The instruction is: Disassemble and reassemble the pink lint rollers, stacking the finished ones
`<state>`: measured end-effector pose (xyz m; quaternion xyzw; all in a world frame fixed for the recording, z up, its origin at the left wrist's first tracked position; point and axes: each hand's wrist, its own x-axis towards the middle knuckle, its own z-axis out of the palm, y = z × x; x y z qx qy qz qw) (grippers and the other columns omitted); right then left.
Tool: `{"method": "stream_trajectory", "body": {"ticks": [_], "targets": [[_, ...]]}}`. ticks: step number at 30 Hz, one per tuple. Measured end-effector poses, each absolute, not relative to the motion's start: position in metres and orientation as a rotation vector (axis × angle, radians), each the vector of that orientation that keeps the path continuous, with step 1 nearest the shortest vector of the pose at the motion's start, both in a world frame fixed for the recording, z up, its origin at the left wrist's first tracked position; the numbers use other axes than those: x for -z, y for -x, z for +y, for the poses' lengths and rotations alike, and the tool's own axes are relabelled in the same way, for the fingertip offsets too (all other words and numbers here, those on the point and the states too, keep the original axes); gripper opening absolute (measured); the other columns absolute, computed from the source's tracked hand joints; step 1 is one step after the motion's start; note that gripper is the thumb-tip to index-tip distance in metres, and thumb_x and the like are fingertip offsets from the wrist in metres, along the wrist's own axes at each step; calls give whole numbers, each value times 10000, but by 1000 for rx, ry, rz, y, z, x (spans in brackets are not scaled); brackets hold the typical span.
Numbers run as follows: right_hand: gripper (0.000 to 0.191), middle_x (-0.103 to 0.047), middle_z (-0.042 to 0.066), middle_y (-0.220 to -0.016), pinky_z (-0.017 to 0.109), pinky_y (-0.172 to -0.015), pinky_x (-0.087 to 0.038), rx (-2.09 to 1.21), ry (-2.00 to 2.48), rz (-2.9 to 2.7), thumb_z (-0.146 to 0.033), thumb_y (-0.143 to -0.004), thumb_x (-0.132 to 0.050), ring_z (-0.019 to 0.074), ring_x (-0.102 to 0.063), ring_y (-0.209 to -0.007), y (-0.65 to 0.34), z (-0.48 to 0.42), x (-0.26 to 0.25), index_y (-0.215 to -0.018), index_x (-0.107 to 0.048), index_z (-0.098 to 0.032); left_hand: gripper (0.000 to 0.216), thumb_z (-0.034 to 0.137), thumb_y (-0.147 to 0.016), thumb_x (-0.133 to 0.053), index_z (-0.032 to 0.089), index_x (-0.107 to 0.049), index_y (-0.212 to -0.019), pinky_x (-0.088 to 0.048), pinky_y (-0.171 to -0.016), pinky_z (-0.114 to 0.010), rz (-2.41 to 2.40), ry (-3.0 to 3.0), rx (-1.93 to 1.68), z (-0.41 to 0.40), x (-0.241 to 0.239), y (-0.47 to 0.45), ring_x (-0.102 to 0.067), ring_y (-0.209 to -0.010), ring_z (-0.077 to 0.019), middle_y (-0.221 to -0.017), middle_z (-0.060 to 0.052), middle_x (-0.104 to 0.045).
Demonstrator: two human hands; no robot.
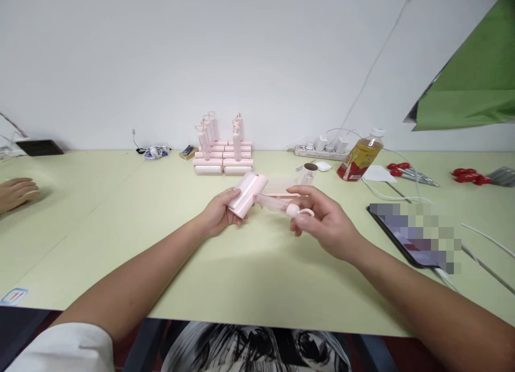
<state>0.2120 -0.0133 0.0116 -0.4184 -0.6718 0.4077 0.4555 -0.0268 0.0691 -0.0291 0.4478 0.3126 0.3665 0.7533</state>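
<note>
My left hand (219, 213) is closed around a pink lint-roller head (246, 194), held just above the pale green table (241, 275). My right hand (324, 219) pinches the roller's clear pink handle (277, 204), whose ring end sits by my fingers. The handle runs from the head toward my right hand. A pink case part (279, 187) lies on the table just behind the roller.
A stack of pink rollers and cases (222, 152) stands at the back centre. A drink bottle (360, 157), power strip (317, 149), red-handled scissors (406, 170), cables and a phone (414, 235) lie to the right. Another person's hand (16, 192) rests at the left edge.
</note>
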Motion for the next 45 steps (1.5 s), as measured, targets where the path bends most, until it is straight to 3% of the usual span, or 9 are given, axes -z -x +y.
{"method": "stream_trajectory", "body": {"ticks": [4, 8, 13, 19, 28, 39, 45], "targets": [[197, -656, 13, -683, 280, -564, -442, -321, 1102, -1898, -347, -809, -658, 143, -562, -558, -207, -9, -32, -954, -690, -218, 595, 588, -901, -390, 109, -509, -1234, -500, -464, -291, 556, -933, -712, 70, 26, 29, -668, -621, -201, -996, -167, -691], [159, -627, 7, -613, 266, -521, -459, -253, 1151, -1825, -334, -853, -625, 144, -594, -535, -209, 21, -76, -879, -686, -189, 777, 789, -831, -263, 163, -446, -1253, -522, -483, -327, 532, -943, -763, 76, 27, 33, -708, -725, -267, -1068, -177, -673], [243, -593, 30, -627, 284, -476, -499, -305, 1302, -1595, -329, -884, -608, 117, -550, -456, -225, 106, -125, -710, -592, -161, 550, 656, -867, -450, 178, -487, -1137, -530, -496, -304, 684, -964, -869, 80, 37, 30, -687, -679, -206, -1022, -128, -675], [171, -605, 52, -645, 331, -482, -548, -398, 1535, -1501, -290, -863, -644, 159, -595, -490, -232, 216, -110, -803, -560, -154, 467, 559, -789, -652, 151, -574, -1003, -502, -483, -242, 795, -1150, -828, 72, 40, 20, -656, -639, -150, -920, -81, -657], [178, -577, 55, -584, 340, -529, -525, -271, 1820, -1523, -269, -871, -622, 192, -614, -485, -224, 301, -73, -851, -611, -93, 479, 571, -741, -695, 138, -588, -916, -491, -529, -227, 793, -1230, -770, 69, 46, 18, -640, -660, -120, -892, -60, -645], [301, -621, 116, -660, 319, -518, -512, -353, 1949, -1620, -333, -889, -602, 188, -619, -520, -213, 304, -69, -948, -618, -38, 449, 550, -735, -702, 141, -596, -888, -487, -534, -241, 833, -1254, -770, 67, 45, 16, -624, -657, -119, -869, -55, -642], [341, -680, 136, -853, 329, -535, -534, -406, 2014, -1876, -415, -799, -702, 191, -633, -608, -235, 263, -92, -963, -647, -121, 407, 525, -758, -687, 146, -599, -877, -480, -534, -234, 845, -1301, -767, 68, 47, 16, -624, -657, -119, -866, -56, -641]]}}
